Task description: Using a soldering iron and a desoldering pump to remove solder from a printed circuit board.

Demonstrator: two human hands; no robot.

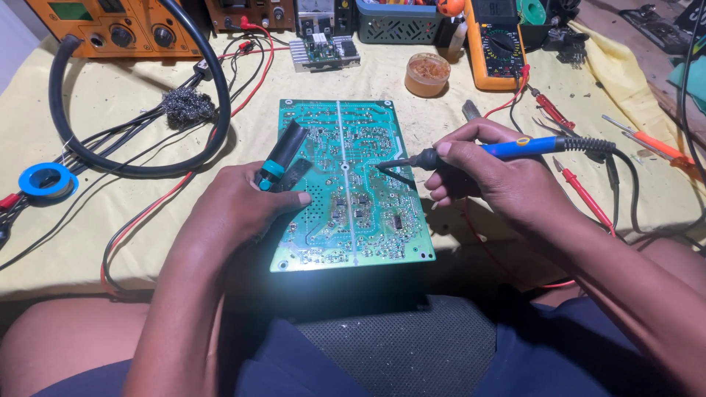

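Two tools are gripped over the green circuit board [351, 191]: a soldering iron [507, 149] pinched in the right hand [485, 173], a desoldering pump [282, 156] clasped in the left hand [235, 209]. Board's probably light, stiff, fragile, so best held by its edges.

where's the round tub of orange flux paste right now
In the head view, the round flux tub sits on the yellow cloth beyond the green circuit board, toward the right, just left of the orange multimeter.

One head-worn camera looks steeply down, close over the yellow-covered workbench [88, 242].
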